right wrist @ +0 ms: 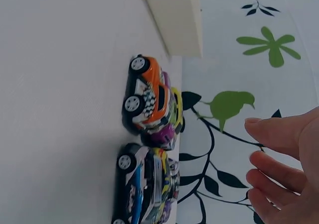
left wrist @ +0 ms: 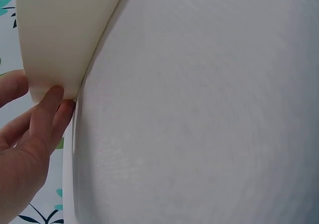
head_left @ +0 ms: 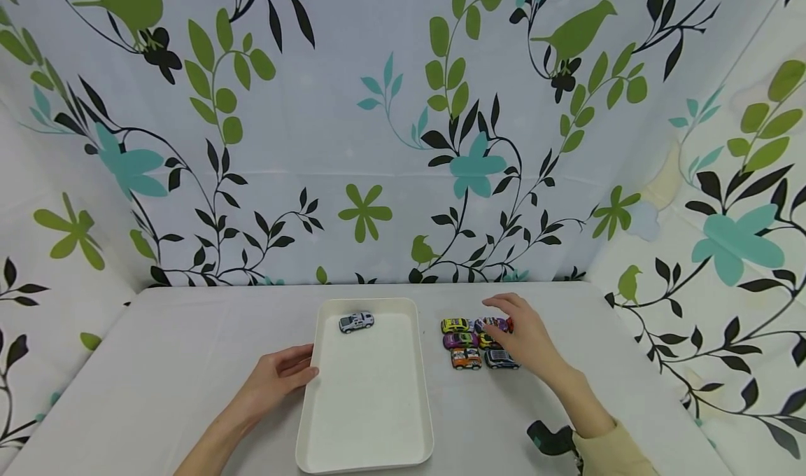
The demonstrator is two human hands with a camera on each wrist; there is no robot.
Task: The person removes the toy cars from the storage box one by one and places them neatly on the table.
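Observation:
A white rectangular tray (head_left: 365,406) lies lengthwise on the table, a silver toy car (head_left: 356,322) inside near its far end. My left hand (head_left: 280,376) holds the tray's left side, thumb at the rim; in the left wrist view its fingers (left wrist: 47,109) press the outer wall. Right of the tray, several toy cars stand in close rows, among them an orange car (head_left: 466,358), a purple one (head_left: 460,341) and a black one (head_left: 501,359). Above this group hovers my right hand (head_left: 525,332), thumb and fingers spread apart with nothing between them, partly hiding the right-hand cars.
A white cloth covers the table (head_left: 170,364). Patterned fabric (head_left: 296,147) with leaves and birds hangs behind and at both sides. A dark curved object (head_left: 549,439) sits beside the right sleeve (head_left: 607,455).

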